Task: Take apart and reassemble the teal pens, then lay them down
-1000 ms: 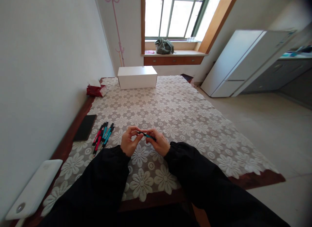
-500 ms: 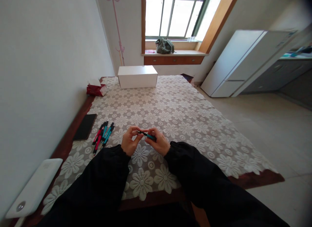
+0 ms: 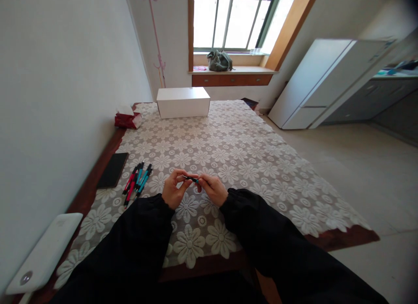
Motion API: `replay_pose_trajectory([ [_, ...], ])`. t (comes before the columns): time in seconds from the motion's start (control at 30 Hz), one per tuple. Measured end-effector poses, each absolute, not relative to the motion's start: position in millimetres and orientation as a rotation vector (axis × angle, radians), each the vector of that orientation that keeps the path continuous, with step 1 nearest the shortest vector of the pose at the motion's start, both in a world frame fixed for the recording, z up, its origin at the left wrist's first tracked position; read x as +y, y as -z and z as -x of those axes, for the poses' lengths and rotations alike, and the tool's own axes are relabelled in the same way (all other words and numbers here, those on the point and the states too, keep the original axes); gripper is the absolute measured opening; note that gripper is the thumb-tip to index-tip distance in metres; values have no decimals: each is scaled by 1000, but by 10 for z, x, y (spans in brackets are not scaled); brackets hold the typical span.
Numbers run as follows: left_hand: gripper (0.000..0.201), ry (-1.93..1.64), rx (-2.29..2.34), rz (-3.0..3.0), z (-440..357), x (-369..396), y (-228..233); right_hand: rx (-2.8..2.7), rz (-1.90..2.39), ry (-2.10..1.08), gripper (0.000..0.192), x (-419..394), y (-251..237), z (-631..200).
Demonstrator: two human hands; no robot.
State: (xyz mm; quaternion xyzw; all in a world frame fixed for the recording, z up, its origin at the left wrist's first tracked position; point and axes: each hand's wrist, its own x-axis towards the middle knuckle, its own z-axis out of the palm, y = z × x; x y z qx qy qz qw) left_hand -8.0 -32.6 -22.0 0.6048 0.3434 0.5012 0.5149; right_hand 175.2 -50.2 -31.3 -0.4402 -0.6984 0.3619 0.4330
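Note:
Between my two hands, over the near part of the table, is a black and teal pen (image 3: 192, 179). My left hand (image 3: 174, 188) pinches its dark tip end between thumb and fingers. My right hand (image 3: 212, 190) is closed round the other end, and its fingers cover most of the teal barrel. To the left of my hands lies a loose pile of pens: several teal and black pens (image 3: 144, 180) and some red and black pens (image 3: 129, 190). Whether the held pen is in one piece I cannot tell.
A black flat phone or tablet (image 3: 112, 170) lies left of the pens. A white device (image 3: 45, 251) stands at the near left edge. Farther back are a red tissue pack (image 3: 126, 120) and a white box (image 3: 183, 104). A lace cloth (image 3: 238, 169) covers the table.
My right hand has shifted its fingers forward over the pen, so less of the teal barrel shows. My left hand keeps its pinch in nearly the same place.

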Motion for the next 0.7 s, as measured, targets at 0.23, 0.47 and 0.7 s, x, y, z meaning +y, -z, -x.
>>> replay_pose_trajectory([
  [0.23,29,-1222,837,-1424,74,-330,183,-1718,1154,-834,17,-480,344,-1767],
  [0.47,29,-1239,850,-1418,80,-332,166,-1757,1194,-787,22,-480,315,-1784],
  [0.7,30,-1223,841,-1385,79,-319,206,-1845,1209,-748,38,-470,338,-1809],
])
